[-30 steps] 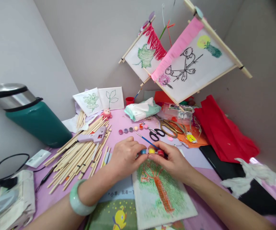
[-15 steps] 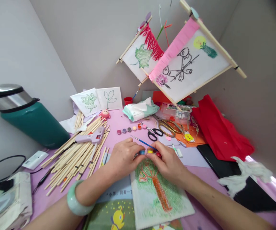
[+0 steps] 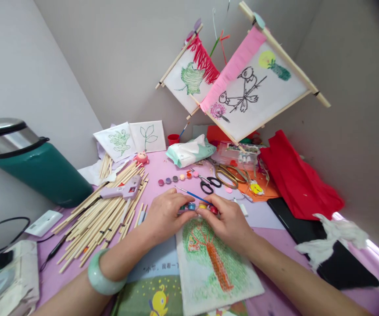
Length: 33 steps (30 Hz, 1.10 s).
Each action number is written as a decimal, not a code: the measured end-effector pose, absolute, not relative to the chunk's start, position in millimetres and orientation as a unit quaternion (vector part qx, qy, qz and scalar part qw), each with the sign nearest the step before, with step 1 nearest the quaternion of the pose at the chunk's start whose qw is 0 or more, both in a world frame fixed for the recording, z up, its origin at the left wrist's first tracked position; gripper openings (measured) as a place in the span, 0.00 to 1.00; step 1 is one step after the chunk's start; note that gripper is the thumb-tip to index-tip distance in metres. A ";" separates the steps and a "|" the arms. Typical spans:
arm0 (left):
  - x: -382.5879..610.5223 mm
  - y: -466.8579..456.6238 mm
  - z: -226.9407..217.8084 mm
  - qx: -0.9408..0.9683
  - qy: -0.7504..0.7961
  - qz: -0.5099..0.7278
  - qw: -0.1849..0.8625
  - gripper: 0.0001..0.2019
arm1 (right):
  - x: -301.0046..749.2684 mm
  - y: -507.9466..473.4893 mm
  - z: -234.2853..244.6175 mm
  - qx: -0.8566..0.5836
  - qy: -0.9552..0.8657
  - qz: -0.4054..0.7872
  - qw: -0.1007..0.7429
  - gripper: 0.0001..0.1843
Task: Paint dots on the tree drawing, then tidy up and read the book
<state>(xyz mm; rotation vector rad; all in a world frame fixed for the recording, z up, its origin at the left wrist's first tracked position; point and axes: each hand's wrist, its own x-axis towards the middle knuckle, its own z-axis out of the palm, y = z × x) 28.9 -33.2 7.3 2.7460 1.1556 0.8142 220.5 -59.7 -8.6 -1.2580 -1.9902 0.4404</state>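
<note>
Both my hands meet over a strip of small paint pots (image 3: 196, 206) with blue, yellow and red lids. My left hand (image 3: 166, 213), with a jade bangle on the wrist, pinches the strip's left end. The fingers of my right hand (image 3: 229, 219) are closed on its right end. A thin blue paintbrush (image 3: 192, 195) lies just beyond the pots. Under my hands lies a painted canvas (image 3: 214, 263) with a green and orange tree. It rests partly on a picture book (image 3: 155, 292) with a yellow duck.
A pile of wooden sticks (image 3: 104, 215) with a lilac glue gun (image 3: 120, 191) lies to the left. Behind are a second paint strip (image 3: 178, 177), scissors (image 3: 209, 184), wipes (image 3: 189, 151) and red cloth (image 3: 299, 175). A green bin (image 3: 34, 169) stands at the far left. Two painted banners (image 3: 242, 83) hang above.
The view has shifted slightly, so everything sits a little further left. My hands stay closed on the paint strip, which is now a little lower against the canvas edge.
</note>
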 end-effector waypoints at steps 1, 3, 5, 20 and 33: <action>28.3 -32.3 7.5 0.890 0.377 0.257 0.015 0.14 | 223.1 -57.6 -9.0 -0.477 -0.784 0.153 0.368 0.10; 27.3 -30.3 8.5 0.894 0.373 0.248 -0.011 0.13 | 228.8 -52.8 -9.6 -0.452 -0.800 0.109 0.379 0.08; 26.0 -27.8 9.8 0.896 0.372 0.241 -0.037 0.10 | 234.6 -47.7 -9.7 -0.452 -0.799 0.067 0.390 0.09; 13.5 -15.6 4.2 0.807 0.516 0.284 -0.034 0.09 | 261.4 -22.7 -22.6 -0.676 -0.692 -0.046 0.246 0.13; -2.1 -1.6 10.6 0.748 0.587 0.310 0.013 0.11 | 260.0 -26.2 -21.8 -0.616 -0.719 -0.149 0.286 0.10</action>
